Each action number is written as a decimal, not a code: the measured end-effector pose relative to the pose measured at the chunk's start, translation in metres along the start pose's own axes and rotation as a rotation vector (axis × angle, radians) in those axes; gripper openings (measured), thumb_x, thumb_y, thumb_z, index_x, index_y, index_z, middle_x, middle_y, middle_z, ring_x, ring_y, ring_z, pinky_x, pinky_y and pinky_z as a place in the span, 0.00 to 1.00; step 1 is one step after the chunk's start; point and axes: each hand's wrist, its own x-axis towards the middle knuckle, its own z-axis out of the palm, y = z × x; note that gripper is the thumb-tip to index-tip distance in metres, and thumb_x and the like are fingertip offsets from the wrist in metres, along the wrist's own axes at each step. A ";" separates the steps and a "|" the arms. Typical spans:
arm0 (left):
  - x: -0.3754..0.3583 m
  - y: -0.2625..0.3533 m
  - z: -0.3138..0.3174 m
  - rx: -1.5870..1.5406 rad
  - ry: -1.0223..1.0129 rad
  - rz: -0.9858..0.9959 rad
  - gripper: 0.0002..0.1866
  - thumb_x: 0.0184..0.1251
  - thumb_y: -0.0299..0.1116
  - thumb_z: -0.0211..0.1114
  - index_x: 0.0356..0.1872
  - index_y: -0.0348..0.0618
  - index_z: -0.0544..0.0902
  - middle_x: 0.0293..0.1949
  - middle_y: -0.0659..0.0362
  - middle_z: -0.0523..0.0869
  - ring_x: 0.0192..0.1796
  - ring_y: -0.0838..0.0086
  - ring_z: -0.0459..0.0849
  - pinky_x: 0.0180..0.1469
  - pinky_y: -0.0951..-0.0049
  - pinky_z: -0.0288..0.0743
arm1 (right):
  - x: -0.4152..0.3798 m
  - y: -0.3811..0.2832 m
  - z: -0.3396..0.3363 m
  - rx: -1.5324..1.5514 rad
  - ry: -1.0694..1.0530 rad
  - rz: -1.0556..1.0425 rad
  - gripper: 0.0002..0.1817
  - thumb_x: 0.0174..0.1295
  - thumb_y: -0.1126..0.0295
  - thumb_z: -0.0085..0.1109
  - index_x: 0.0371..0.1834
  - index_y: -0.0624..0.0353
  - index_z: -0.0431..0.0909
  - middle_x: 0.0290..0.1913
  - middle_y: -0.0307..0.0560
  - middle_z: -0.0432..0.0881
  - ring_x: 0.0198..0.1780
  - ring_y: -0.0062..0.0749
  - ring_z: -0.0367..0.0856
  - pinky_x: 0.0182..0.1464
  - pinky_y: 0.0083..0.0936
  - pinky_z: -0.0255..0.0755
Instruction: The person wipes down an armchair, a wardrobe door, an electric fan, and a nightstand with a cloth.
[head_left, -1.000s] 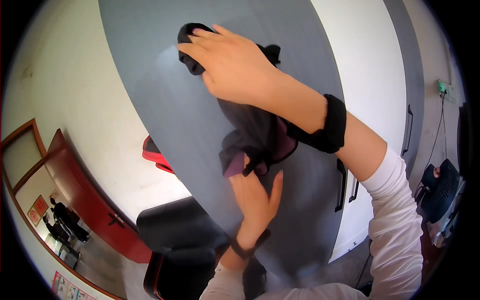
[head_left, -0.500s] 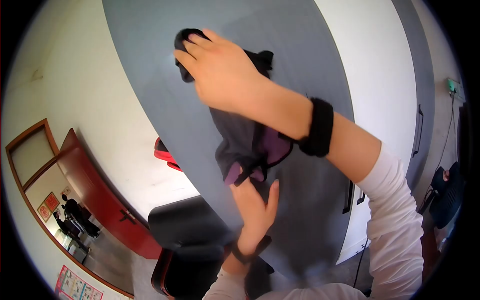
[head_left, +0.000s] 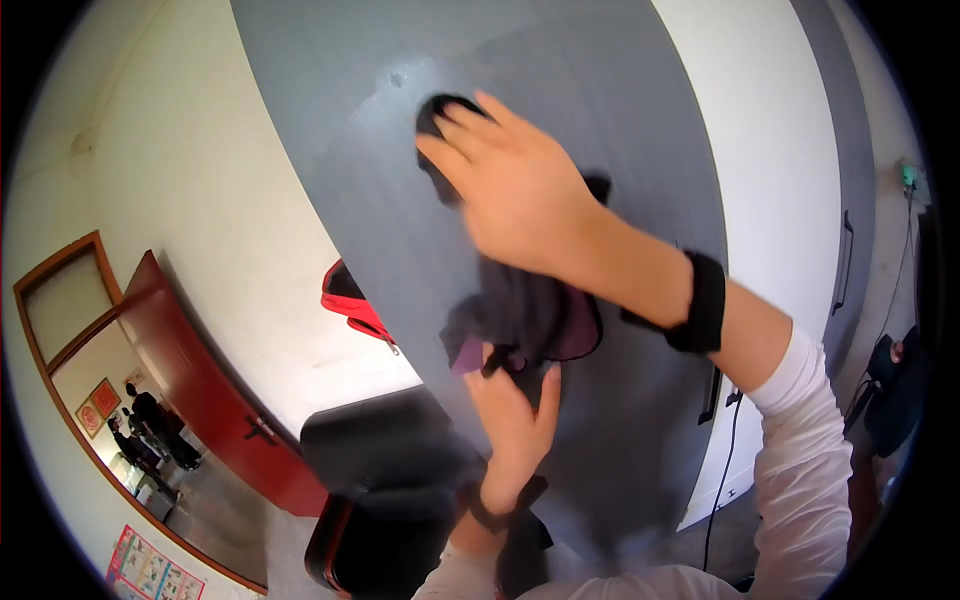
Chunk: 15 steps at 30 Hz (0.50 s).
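A dark grey cloth (head_left: 520, 310) with purple patches and black edging hangs bunched against a tall grey cabinet door (head_left: 640, 90). My right hand (head_left: 525, 190) presses the cloth's upper part onto the door, its fingers bent over a black fold. Below, my left hand (head_left: 513, 415) holds the lower end; its fingertips are partly hidden in the fabric and its thumb stands out to the side. Black bands circle both wrists. A shiny smear shows on the door above my right hand.
Left of the cabinet hangs a red bag (head_left: 352, 300). Lower down stands a black chair (head_left: 365, 435). A red door (head_left: 215, 390) opens onto a room with several people. The cabinet's black handle (head_left: 709, 395) is at the right; a cable (head_left: 718, 490) runs down beside it.
My right hand has moved right and down across the door with the cloth's upper part. The left hand stays low, still holding the cloth. The camera view has shifted slightly.
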 end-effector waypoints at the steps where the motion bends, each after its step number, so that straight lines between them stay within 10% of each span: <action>1: -0.004 0.002 -0.001 0.008 -0.044 -0.009 0.35 0.61 0.37 0.68 0.63 0.24 0.64 0.50 0.41 0.73 0.52 0.46 0.69 0.58 0.54 0.62 | -0.010 -0.001 -0.007 0.043 -0.042 0.011 0.24 0.45 0.80 0.54 0.51 0.66 0.77 0.54 0.60 0.80 0.64 0.47 0.74 0.74 0.38 0.57; 7: 0.012 -0.002 0.000 -0.044 0.075 0.067 0.33 0.60 0.37 0.69 0.61 0.26 0.66 0.48 0.43 0.73 0.50 0.48 0.69 0.56 0.55 0.62 | 0.066 0.020 0.007 -0.059 -0.259 -0.012 0.14 0.53 0.70 0.57 0.43 0.63 0.78 0.42 0.53 0.82 0.55 0.42 0.77 0.70 0.36 0.57; 15: 0.000 -0.003 0.001 -0.038 0.053 0.046 0.35 0.61 0.37 0.68 0.63 0.25 0.64 0.48 0.43 0.73 0.49 0.47 0.70 0.56 0.55 0.63 | 0.043 0.018 -0.006 -0.020 -0.218 -0.030 0.21 0.49 0.79 0.54 0.51 0.65 0.76 0.50 0.58 0.81 0.60 0.48 0.75 0.72 0.41 0.59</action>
